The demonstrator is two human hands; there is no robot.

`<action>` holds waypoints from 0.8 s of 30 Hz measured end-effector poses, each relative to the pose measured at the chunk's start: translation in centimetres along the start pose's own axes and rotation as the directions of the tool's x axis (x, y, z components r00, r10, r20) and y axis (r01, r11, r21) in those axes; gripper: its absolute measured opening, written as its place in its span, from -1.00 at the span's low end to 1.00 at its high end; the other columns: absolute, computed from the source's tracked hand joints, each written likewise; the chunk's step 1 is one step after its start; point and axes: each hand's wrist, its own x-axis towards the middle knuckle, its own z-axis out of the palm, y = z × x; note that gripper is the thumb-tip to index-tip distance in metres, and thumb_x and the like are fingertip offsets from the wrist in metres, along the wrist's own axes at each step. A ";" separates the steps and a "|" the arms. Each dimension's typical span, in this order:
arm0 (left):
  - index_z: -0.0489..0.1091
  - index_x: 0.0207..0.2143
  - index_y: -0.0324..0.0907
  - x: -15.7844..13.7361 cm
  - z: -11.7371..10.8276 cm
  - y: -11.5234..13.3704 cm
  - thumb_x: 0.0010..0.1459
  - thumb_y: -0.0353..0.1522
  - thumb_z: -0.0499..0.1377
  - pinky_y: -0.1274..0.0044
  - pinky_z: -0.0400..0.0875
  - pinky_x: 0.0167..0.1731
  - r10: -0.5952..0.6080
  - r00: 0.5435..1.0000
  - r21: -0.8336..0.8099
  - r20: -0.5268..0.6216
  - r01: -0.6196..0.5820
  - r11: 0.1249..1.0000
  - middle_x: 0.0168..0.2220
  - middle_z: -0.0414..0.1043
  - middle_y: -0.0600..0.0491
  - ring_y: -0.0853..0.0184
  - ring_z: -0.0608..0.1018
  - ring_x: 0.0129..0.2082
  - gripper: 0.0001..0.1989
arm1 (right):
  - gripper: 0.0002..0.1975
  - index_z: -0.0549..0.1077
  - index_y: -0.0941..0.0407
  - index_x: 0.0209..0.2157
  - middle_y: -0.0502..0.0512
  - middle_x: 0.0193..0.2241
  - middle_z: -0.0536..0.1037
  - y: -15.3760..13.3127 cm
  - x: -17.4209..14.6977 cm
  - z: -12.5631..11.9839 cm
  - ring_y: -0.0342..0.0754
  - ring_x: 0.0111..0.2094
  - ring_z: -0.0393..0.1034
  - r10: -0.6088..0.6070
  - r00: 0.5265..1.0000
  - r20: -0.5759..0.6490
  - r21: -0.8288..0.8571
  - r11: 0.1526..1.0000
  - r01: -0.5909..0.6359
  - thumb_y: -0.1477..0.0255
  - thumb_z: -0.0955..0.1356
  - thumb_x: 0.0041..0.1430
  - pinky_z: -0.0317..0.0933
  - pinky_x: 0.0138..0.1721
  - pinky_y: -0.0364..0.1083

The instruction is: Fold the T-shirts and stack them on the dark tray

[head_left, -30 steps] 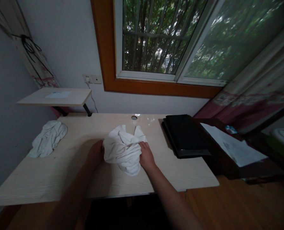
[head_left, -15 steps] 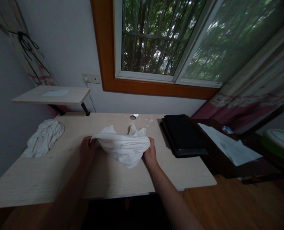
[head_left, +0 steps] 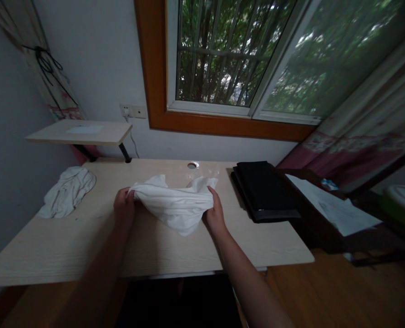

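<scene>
A white cloth (head_left: 175, 205) is stretched between my two hands, just over the desk (head_left: 148, 259). Its middle sags toward me in folds, and a pointed corner hangs down on the near side. My left hand (head_left: 124, 207) is closed on the cloth's left end, thumb on top. At the opposite end, my right hand (head_left: 215, 212) pinches the fabric between thumb and fingers. Two loose corners stick out on the far side. Whether the underside touches the desk, I cannot tell.
A crumpled white cloth (head_left: 69, 191) lies at the desk's left. Behind it stands a raised shelf (head_left: 110, 132) bearing a paper. Black folders (head_left: 262, 191) are stacked at right, beside a dark side table with a paper sheet (head_left: 332, 207). A window (head_left: 223, 54) is ahead.
The cloth's far right corner has spread outward to the right, and the fabric is slightly flatter. Both hands keep their hold. The camera view has shifted a little.
</scene>
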 end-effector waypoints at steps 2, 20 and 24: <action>0.43 -0.11 -0.11 0.0 0.1 -0.2 0.31 -0.11 0.06 0.41 0.43 -0.11 -0.007 1.000 -0.024 -0.020 0.006 1.000 -0.21 0.48 0.04 0.22 0.52 -0.20 -0.68 | -0.50 0.30 0.04 0.31 0.19 0.29 0.36 -0.1 0.1 -0.1 0.09 0.31 0.22 -0.026 1.000 -0.001 -0.006 1.000 0.026 0.33 0.24 0.38 0.05 0.37 0.19; 0.33 -0.14 -0.11 0.0 0.1 -0.2 0.32 -0.20 0.03 0.41 0.39 -0.08 -0.153 0.985 -0.127 -0.085 0.141 0.982 -0.24 0.40 0.08 0.25 0.47 -0.19 -0.79 | -0.69 0.51 0.08 -0.07 0.01 -0.22 0.63 -2.6 -0.2 -0.3 0.03 -0.18 0.46 0.244 0.969 0.023 0.109 0.963 -0.245 0.33 0.25 0.23 0.28 -0.12 -0.07; 0.34 -0.13 -0.10 0.3 0.1 -0.2 0.26 -0.15 0.11 0.41 0.39 -0.11 -0.173 0.979 -0.114 -0.111 0.160 0.981 -0.24 0.40 0.09 0.25 0.47 -0.21 -0.75 | -0.73 0.52 0.08 -0.16 -0.02 -0.28 0.62 -2.6 -0.1 -0.3 0.01 -0.22 0.42 0.278 0.961 -0.003 0.159 0.948 -0.274 0.33 0.26 0.20 0.25 -0.17 -0.10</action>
